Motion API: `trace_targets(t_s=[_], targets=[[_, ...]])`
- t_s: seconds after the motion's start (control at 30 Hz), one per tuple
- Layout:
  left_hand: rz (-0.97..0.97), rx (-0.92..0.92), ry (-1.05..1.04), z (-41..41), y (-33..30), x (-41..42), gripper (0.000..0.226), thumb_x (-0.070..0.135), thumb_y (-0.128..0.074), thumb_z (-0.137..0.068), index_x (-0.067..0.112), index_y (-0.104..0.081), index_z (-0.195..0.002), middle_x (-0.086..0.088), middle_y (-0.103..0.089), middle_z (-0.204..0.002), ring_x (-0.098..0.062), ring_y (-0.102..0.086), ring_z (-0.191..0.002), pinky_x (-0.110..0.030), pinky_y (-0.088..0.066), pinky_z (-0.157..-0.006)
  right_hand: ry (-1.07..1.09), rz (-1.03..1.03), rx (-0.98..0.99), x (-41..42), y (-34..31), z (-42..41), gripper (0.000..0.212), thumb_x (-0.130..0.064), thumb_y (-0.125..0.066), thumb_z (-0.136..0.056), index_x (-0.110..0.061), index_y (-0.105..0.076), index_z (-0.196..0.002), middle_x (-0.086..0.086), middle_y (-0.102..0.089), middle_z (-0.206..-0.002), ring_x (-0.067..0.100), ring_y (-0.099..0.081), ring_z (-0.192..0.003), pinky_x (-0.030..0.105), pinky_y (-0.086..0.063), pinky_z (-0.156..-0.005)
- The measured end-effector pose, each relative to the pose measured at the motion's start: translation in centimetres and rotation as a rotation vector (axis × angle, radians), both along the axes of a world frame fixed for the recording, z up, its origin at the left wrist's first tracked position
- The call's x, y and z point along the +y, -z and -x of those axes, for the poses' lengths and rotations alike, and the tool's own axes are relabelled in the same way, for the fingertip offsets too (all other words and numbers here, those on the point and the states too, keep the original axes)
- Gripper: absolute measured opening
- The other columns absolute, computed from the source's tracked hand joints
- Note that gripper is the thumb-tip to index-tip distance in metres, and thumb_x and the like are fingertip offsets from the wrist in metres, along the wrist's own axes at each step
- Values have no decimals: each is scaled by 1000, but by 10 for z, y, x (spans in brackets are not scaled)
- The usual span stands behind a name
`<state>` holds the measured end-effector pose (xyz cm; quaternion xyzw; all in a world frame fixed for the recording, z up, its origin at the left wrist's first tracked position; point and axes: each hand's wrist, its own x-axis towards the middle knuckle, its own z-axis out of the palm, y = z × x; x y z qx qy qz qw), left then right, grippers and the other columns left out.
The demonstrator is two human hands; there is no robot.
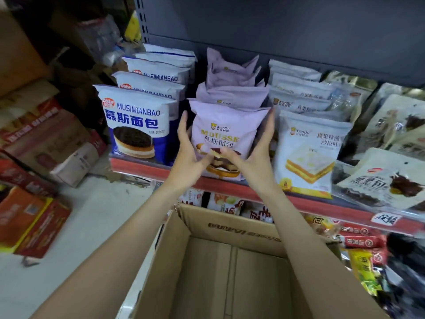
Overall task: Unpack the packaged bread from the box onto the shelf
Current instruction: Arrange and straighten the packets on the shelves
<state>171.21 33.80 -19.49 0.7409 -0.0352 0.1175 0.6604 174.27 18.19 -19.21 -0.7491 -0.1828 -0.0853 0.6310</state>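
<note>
A purple mousse bread pack (226, 132) stands upright at the front of a row of several purple packs (232, 77) on the shelf (142, 167). My left hand (192, 153) holds its left edge, fingers up along the side and thumb on the front. My right hand (255, 150) holds its right edge the same way. Below my arms sits an open cardboard box (230, 268); the part of its inside that shows holds nothing.
White and blue bread packs (138, 125) stand in a row left of the purple one, white sandwich bread packs (305, 153) right of it. Dark snack bags (388, 180) lie further right. Cartons (46, 143) are stacked on the floor at left. A lower shelf (345, 236) holds red packets.
</note>
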Motion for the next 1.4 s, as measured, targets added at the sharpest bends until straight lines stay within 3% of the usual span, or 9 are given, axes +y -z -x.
trace_targets(t_s=[0.13,0.23,0.5,0.67,0.77,0.87,1.03,1.23,1.4], targets=[[-102,-70,59,-11,-1,10,86,8,-54,-90,27,8,-146,6,-21,-154,-5,-31,-139,-39,-36,-111,-42,18,91,14,9,-14,124,-43,-81,-65,-27,8,-148,0,-18,-157,11,-26,-142,45,-32,-113],[-56,-44,5,-15,-3,14,88,-8,-49,-88,19,7,-149,27,-21,-141,14,-37,-126,-19,-39,-102,-38,35,89,21,11,-19,118,-41,-82,-64,-33,0,-148,0,-24,-155,14,-29,-141,48,-35,-111],[-67,-7,50,-35,-6,5,93,8,-51,-86,24,16,-148,7,-4,-156,-9,-14,-144,-39,-25,-117,-30,27,77,17,7,-32,95,-15,-77,-73,-23,-11,-141,6,-29,-150,10,-34,-137,35,-33,-114],[-70,-11,-5,-34,-5,5,98,13,-56,-81,29,12,-149,0,-6,-159,-13,-18,-144,-44,-30,-114,118,77,-18,17,5,-21,116,-26,-82,-69,-11,-1,-149,4,-11,-157,13,-17,-145,41,-22,-118],[-127,-93,-74,-18,3,8,92,8,-60,-83,32,0,-150,2,-6,-158,-14,-14,-145,-20,-32,-108,132,148,-147,7,13,3,110,-24,-79,-75,-20,1,-150,-1,1,-157,22,-3,-147,42,-26,-117],[-345,-126,-49,-7,2,12,91,-9,-59,-80,40,-13,-141,-9,-2,-157,-12,0,-145,7,-23,-90,28,310,-166,5,16,13,95,-20,-73,-82,-38,-4,-146,10,4,-158,23,6,-147,17,-47,-95],[-533,-38,98,-21,-7,19,125,-2,-74,-73,63,14,-134,-1,7,-158,-20,-23,-139,-34,-47,-90,15,483,-99,19,11,-14,123,-19,-81,-72,-58,16,-135,13,-1,-157,30,-31,-138,36,-49,-94],[-558,-17,104,-32,-12,25,126,6,-78,-73,62,21,-127,-1,9,-157,-31,-32,-136,-37,-47,-93,71,658,-191,21,13,-26,128,-48,-83,-61,-49,19,-139,17,-2,-154,37,-34,-135,46,-55,-77],[-595,-27,105,-29,-10,26,128,9,-82,-69,56,19,-133,-1,9,-157,-27,-28,-137,-34,-45,-94,62,696,-193,17,10,-21,128,-38,-85,-62,-47,18,-137,18,2,-154,38,-28,-138,46,-53,-85]])
